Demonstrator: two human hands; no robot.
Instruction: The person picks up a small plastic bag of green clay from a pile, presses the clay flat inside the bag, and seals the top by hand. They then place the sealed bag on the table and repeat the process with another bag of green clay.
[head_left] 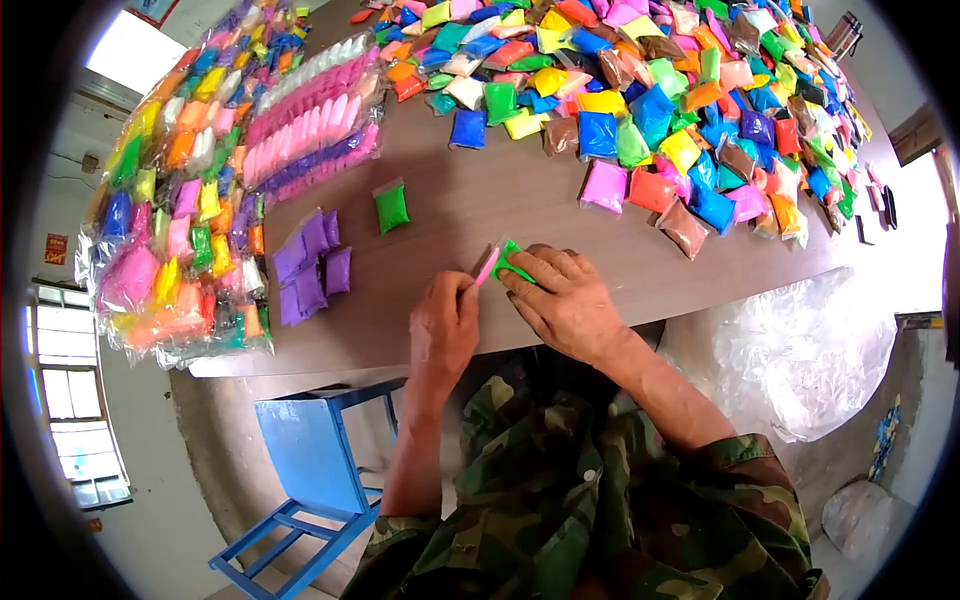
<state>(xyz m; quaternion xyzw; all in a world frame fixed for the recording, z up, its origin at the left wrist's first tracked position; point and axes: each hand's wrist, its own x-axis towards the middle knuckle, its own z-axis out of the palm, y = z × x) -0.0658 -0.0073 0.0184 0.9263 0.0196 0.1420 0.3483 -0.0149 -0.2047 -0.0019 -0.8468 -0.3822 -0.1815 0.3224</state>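
Note:
My left hand (445, 325) is closed, with thumb and fingertips pinching a slim pink strip (487, 265) whose kind I cannot make out. The strip stands against the left edge of a bright green packet (509, 252) in clear film. Over that packet lie the curled fingers of my right hand (565, 298), hiding most of it and pressing it to the table (440, 200). Farther up and left, another green packet (391, 207) lies alone on the table. Left of my left hand sits a small cluster of purple packets (300, 262).
A large heap of mixed coloured packets (600, 135) covers the table's far right. Bagged rows of packets (185, 235) line the left, beside bags of pink pieces (310, 130). A blue chair (310, 450) stands below left. A clear plastic bag (800, 345) hangs at the right edge.

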